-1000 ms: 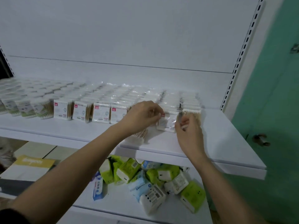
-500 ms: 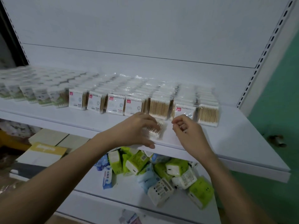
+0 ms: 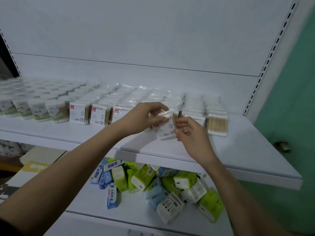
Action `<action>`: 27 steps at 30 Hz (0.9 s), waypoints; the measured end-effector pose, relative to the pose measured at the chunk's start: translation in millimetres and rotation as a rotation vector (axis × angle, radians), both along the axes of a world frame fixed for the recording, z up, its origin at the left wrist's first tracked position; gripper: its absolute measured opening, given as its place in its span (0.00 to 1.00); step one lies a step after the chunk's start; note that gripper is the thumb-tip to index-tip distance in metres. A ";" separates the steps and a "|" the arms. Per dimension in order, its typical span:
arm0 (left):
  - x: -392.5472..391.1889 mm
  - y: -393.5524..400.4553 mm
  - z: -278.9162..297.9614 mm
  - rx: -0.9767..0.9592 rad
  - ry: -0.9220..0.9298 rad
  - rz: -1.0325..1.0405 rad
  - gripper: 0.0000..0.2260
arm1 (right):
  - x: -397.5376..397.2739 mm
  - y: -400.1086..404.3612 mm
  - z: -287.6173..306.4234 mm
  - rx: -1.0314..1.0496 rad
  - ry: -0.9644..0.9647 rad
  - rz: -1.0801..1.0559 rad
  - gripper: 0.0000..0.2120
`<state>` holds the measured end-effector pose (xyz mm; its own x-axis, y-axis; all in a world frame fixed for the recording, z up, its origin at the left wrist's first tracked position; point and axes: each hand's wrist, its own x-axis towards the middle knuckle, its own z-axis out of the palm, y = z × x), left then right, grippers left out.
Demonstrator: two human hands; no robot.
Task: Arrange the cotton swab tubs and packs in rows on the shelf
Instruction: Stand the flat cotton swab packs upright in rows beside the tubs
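A clear cotton swab pack [image 3: 166, 129] with a white label is held just above the white shelf [image 3: 238, 154], in front of the rows. My left hand [image 3: 144, 117] grips its top edge and my right hand [image 3: 189, 132] pinches its right side. Behind them, rows of cotton swab packs [image 3: 100, 113] with red-cornered labels stand upright, ending at a pack [image 3: 217, 123] with bare wooden sticks facing out. Round cotton swab tubs [image 3: 37, 109] with green labels fill the shelf's left part. My hands hide the front packs in the middle rows.
On the lower shelf [image 3: 133, 213] lies a loose heap of green and blue tissue packs [image 3: 146, 178] and toothpaste boxes [image 3: 111, 198]. A slotted upright [image 3: 271, 53] borders the shelf on the right, next to a green wall [image 3: 293, 116]. Flat boxes [image 3: 35, 166] lie at lower left.
My left hand has lifted the loose pack off the shelf front, and my right hand now pinches its right side. The view has shifted slightly.
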<state>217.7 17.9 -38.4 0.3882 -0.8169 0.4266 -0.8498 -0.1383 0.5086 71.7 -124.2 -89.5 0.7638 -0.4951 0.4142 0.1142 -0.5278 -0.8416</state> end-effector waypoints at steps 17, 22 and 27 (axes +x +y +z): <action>23.9 -41.2 -4.0 0.211 -0.434 0.087 0.22 | 31.0 27.5 -19.3 -0.408 -0.089 -0.440 0.03; 24.5 -39.7 -9.4 0.132 -0.515 0.109 0.26 | 13.7 22.2 -8.2 -0.318 -0.001 -0.528 0.02; -1.0 -47.7 -2.3 -0.052 -0.460 0.050 0.22 | -18.4 -13.9 -2.9 -0.231 0.004 -0.607 0.02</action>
